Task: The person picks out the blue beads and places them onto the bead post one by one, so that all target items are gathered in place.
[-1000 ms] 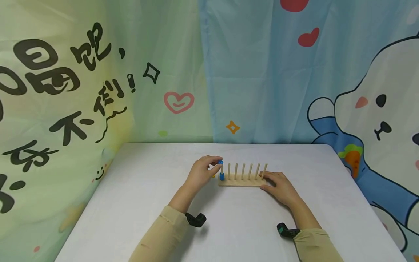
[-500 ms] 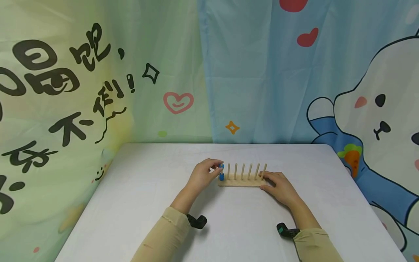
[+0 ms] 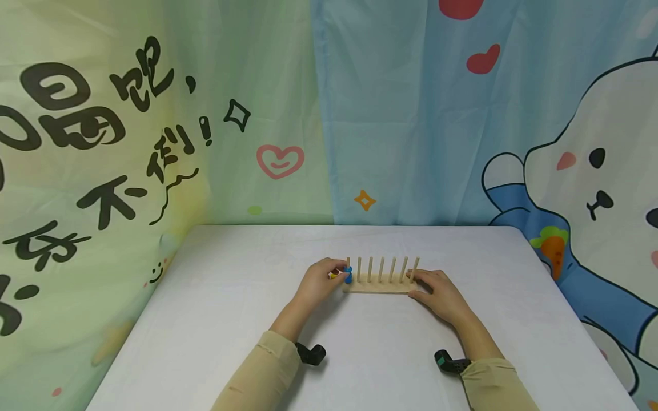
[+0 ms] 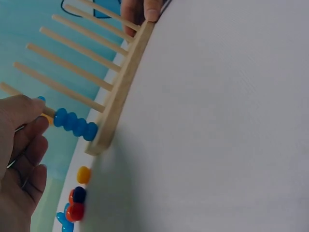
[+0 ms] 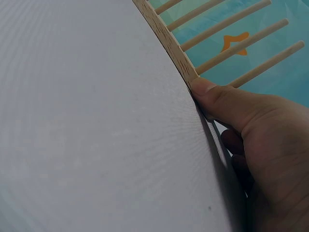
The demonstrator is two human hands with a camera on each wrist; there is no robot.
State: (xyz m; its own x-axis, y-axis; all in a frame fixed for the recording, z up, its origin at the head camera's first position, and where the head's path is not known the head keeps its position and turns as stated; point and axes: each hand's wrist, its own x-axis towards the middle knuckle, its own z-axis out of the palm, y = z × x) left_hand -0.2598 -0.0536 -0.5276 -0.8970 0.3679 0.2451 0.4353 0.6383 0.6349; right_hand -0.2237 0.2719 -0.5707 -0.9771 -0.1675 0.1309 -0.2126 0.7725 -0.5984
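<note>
A wooden rack (image 3: pixel 382 287) with a row of upright pegs stands on the table. Several blue beads (image 4: pixel 75 123) are stacked at the base of its leftmost peg. Higher on that same peg, my left hand (image 3: pixel 317 282) pinches another blue bead (image 4: pixel 41 98) between thumb and finger, most of it covered by the thumb. Something yellow (image 4: pixel 49 118) shows behind the fingers; its shape is unclear. My right hand (image 3: pixel 442 292) grips the rack's right end, with the thumb (image 5: pixel 203 87) on the front edge. The other pegs bear no beads.
Beyond the rack's left end, loose beads lie on the white table (image 3: pixel 216 319): a yellow one (image 4: pixel 83 175), a dark blue one (image 4: pixel 79 194), red ones (image 4: pixel 75 211) and light blue ones (image 4: pixel 66 225). A printed curtain (image 3: pixel 380 114) hangs behind the table.
My left hand has moved down along the leftmost peg with the pinched blue bead, baring the peg's tip. The right hand and the rack have stayed in place.
</note>
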